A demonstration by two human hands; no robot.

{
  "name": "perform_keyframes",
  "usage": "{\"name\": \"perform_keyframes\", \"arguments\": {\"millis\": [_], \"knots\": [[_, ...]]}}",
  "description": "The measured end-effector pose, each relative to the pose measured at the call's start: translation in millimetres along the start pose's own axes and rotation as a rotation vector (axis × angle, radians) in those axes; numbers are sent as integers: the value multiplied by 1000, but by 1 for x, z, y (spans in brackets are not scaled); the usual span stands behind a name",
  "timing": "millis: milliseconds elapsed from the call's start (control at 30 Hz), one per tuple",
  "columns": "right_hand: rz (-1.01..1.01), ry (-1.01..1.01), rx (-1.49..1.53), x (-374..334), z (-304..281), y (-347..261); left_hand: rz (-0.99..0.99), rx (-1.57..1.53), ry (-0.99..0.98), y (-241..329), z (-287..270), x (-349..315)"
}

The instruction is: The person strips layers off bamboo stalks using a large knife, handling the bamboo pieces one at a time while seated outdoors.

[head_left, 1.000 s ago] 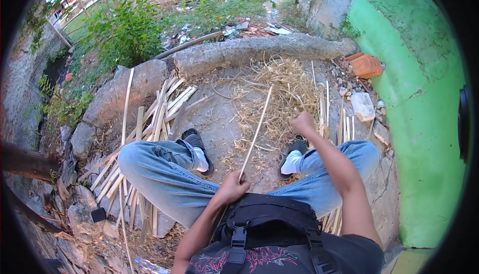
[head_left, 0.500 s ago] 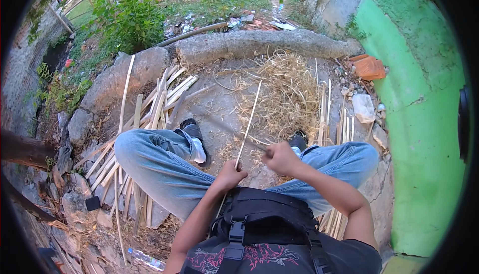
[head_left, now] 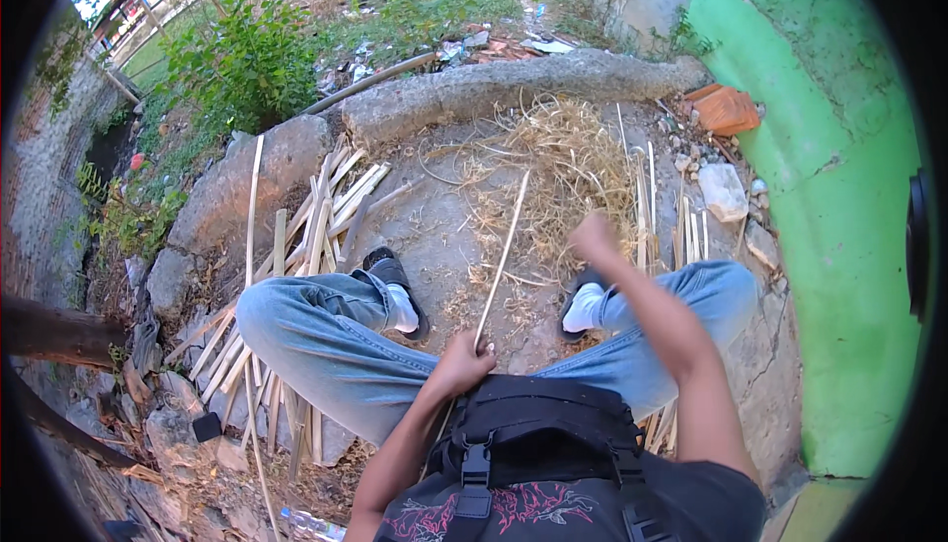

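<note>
My left hand (head_left: 464,362) is closed round a thin, pale bamboo strip (head_left: 505,258), just in front of the black bag (head_left: 543,414) on my lap. The strip slants up and away from the hand, its far tip near the heap of curly shavings (head_left: 573,162). Above my right shin, my right hand (head_left: 595,239) is raised in a fist, apart from the strip. A slim dark knife showed in that fist half a second ago; its blade cannot be made out now, lost against the shavings.
Split bamboo strips (head_left: 321,216) lie in a loose pile by my left leg, with several more (head_left: 688,231) at the right. A low concrete kerb (head_left: 523,83) curves across the front. A green wall (head_left: 839,246) bounds the right side, near an orange brick (head_left: 726,111) and a white block (head_left: 723,193).
My right hand has moved forward and to the right, away from the strip. My left hand keeps its hold on the strip. The view has shifted slightly, and my right foot shows more.
</note>
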State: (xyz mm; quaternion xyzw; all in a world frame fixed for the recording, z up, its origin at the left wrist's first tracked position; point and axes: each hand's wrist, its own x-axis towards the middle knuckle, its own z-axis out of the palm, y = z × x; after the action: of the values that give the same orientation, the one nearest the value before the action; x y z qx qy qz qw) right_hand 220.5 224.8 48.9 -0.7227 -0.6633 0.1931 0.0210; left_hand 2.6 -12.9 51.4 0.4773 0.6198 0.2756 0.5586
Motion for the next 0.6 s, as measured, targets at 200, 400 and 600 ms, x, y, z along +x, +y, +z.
{"name": "perform_keyframes", "arguments": {"millis": [200,400,600], "knots": [[253,154,311,70,-18,93,-11,-256,21,10,2,9],[10,-36,547,10,-46,13,-129,-681,-81,15,-15,-3],[-416,-58,246,-60,-58,-20,21,-518,57,25,-24,-12]]}}
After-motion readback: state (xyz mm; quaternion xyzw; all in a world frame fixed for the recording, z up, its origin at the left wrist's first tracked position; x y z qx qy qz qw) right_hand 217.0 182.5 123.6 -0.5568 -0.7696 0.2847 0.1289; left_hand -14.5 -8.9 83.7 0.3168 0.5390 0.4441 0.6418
